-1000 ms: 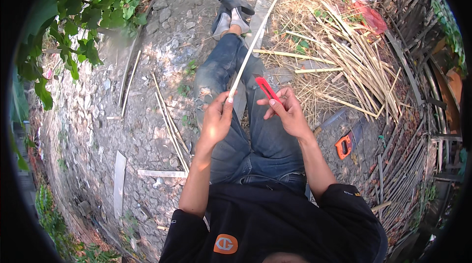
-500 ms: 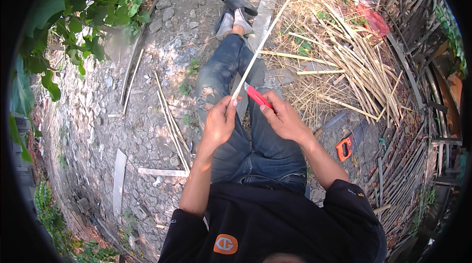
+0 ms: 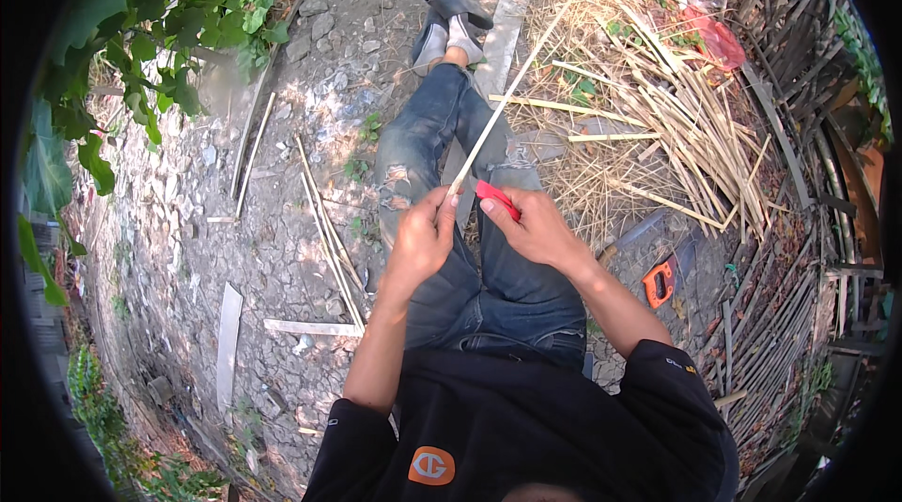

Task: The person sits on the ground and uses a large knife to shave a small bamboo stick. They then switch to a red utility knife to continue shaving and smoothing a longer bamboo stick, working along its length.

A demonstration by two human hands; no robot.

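Over my thighs, my left hand (image 3: 425, 235) is closed around the near end of a long, thin, pale bamboo strip (image 3: 505, 100). The strip slants away and up to the right, toward the straw. My right hand (image 3: 533, 224) is closed on a red-handled utility knife (image 3: 497, 198), just right of the strip's near end. The knife's blade cannot be made out now. A small gap shows between the knife handle and the strip. Below it stretch my legs in torn blue jeans (image 3: 427, 140).
A heap of split bamboo strips (image 3: 691, 117) lies on straw to the right. An orange-handled handsaw (image 3: 660, 283) and a long blade (image 3: 639, 231) rest on the ground nearer me. Loose strips (image 3: 324, 220) and a flat board (image 3: 228, 344) lie left; leafy plants (image 3: 122, 42) hang at upper left.
The knife has come slightly nearer to me and turned flatter, and its blade no longer shows. The strip's far end has swung a little to the right and nearer.
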